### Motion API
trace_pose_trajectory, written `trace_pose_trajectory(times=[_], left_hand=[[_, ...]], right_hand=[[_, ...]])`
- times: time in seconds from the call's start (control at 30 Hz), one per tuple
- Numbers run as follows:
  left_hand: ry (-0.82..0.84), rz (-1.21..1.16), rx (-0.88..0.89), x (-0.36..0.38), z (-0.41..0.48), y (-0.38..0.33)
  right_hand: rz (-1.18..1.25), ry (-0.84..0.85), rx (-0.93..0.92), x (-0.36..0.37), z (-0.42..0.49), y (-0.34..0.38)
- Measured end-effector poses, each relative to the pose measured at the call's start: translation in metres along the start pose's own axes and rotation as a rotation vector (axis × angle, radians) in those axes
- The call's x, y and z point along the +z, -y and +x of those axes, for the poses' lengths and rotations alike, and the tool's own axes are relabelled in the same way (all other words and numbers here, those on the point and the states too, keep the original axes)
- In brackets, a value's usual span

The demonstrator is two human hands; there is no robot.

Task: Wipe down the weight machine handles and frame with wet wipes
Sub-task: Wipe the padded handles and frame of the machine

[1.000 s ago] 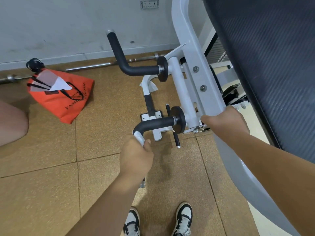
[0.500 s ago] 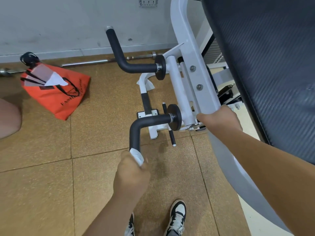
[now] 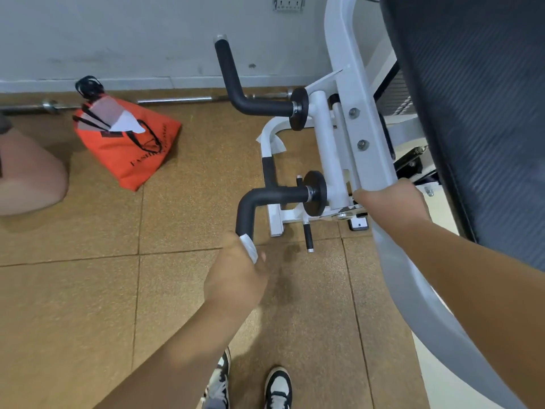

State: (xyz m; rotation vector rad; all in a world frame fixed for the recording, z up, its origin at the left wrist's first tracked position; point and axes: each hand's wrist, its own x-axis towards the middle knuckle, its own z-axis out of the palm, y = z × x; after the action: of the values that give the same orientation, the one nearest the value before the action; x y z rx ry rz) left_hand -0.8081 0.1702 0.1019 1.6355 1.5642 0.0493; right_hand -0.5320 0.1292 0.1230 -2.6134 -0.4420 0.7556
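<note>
Left hand (image 3: 236, 278) is fisted round the near, downturned end of the lower black foam-covered bent handle (image 3: 265, 199). Back of the hand faces my camera, the wrist is roughly straight, and the forearm comes in from bottom centre. The crumpled white wet wipe (image 3: 249, 247) is clamped between those fingers and the foam. A strip of it sticks out at the top of the fist, flat against the handle.

Right hand (image 3: 392, 202) sits ahead and to the right of the left one. It grips the edge of the white painted steel frame (image 3: 362, 122) with knuckles toward me. Its fingers are wrapped behind the upright, where I can't see them. The arm is extended and runs in from the right edge.

From the left fist the lower handle rises, bends, and crosses to a round black disc (image 3: 315, 196) just left of the right hand. The upper black bent handle (image 3: 233, 81) is beyond both hands, untouched, with its free end pointing toward the grey wall (image 3: 118, 33).

Right of the right arm is a big black textured pad (image 3: 472, 113). Below the left forearm is a pair of black-and-white trainers (image 3: 278, 388) on the brown speckled tiled floor (image 3: 88, 305). Well left of the left hand, an orange fabric tote bag (image 3: 126, 140) lies on the floor. A chrome barbell (image 3: 174, 99) lies behind it at the wall's foot. Another person's bare limb (image 3: 29, 178) shows at the far left edge; I can't tell which part.
</note>
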Motion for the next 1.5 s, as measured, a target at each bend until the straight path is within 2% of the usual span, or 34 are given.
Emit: trace_pose_trajectory(times=[0.07, 0.17, 0.2, 0.27, 0.33, 0.37, 0.4, 0.47, 0.53, 0.63, 0.77, 0.9, 0.97, 1.0, 1.03, 1.13, 1.17, 1.2, 1.27, 1.43, 1.47, 1.5], left_hand=[[0.061, -0.041, -0.054, -0.011, -0.003, -0.016], [0.189, -0.344, -0.252, -0.025, -0.01, -0.038], [0.176, -0.41, -0.256, -0.028, -0.013, -0.041], [0.028, -0.29, -0.117, -0.028, -0.018, -0.038], [-0.11, 0.034, 0.031, -0.025, -0.023, -0.028], [-0.109, 0.14, 0.09, -0.022, -0.027, -0.026], [-0.036, 0.184, 0.116, -0.017, -0.03, -0.022], [0.121, 0.194, 0.103, -0.01, -0.036, -0.015], [0.149, 0.182, 0.126, -0.011, -0.038, -0.006], [0.211, 0.077, 0.047, -0.025, -0.05, -0.004], [-0.073, 0.018, 0.067, -0.03, -0.045, -0.001], [-0.116, 0.12, -0.084, -0.004, -0.021, -0.012], [-0.108, 0.011, -0.173, 0.007, -0.006, -0.015], [-0.068, -0.137, -0.242, 0.006, 0.001, -0.013], [0.019, -0.327, -0.32, 0.001, 0.007, -0.01], [0.463, -0.824, -0.467, -0.02, 0.003, 0.003], [0.53, -0.921, -0.467, -0.021, -0.002, 0.006], [0.524, -0.932, -0.454, -0.02, -0.005, 0.009], [0.384, -0.733, -0.425, -0.013, -0.003, 0.007], [0.003, 0.121, -0.211, -0.003, 0.012, -0.019], [-0.016, 0.142, -0.185, -0.002, 0.02, -0.023], [0.014, 0.028, -0.192, -0.005, 0.03, -0.027]], right_hand=[[0.018, 0.011, -0.009, -0.001, -0.001, 0.0], [0.038, 0.036, -0.016, -0.002, -0.002, 0.0], [0.043, 0.038, -0.015, -0.002, -0.001, -0.001], [0.047, 0.04, -0.009, -0.001, 0.002, -0.003], [0.039, 0.049, -0.003, -0.001, 0.003, -0.003], [0.037, 0.052, 0.0, -0.001, 0.004, -0.003], [0.038, 0.051, 0.002, 0.0, 0.005, -0.003], [0.042, 0.049, -0.006, -0.001, 0.006, -0.005], [0.038, 0.043, -0.019, -0.001, 0.007, -0.006], [0.035, 0.044, -0.027, -0.001, 0.006, -0.005], [0.04, 0.044, -0.027, -0.002, 0.006, -0.005], [0.04, 0.044, -0.019, -0.002, 0.005, -0.005], [0.048, 0.037, -0.022, 0.0, 0.007, -0.006], [0.048, 0.038, -0.023, 0.0, 0.007, -0.007], [0.047, 0.04, -0.022, 0.0, 0.008, -0.007], [0.039, 0.043, -0.015, 0.0, 0.007, -0.005], [0.041, 0.043, -0.015, 0.0, 0.006, -0.005], [0.045, 0.043, -0.015, 0.0, 0.006, -0.005], [0.05, 0.042, -0.017, 0.0, 0.006, -0.005], [0.044, 0.028, -0.026, -0.001, 0.004, -0.004], [0.043, 0.023, -0.027, -0.001, 0.005, -0.005], [0.043, 0.02, -0.028, 0.0, 0.005, -0.005]])
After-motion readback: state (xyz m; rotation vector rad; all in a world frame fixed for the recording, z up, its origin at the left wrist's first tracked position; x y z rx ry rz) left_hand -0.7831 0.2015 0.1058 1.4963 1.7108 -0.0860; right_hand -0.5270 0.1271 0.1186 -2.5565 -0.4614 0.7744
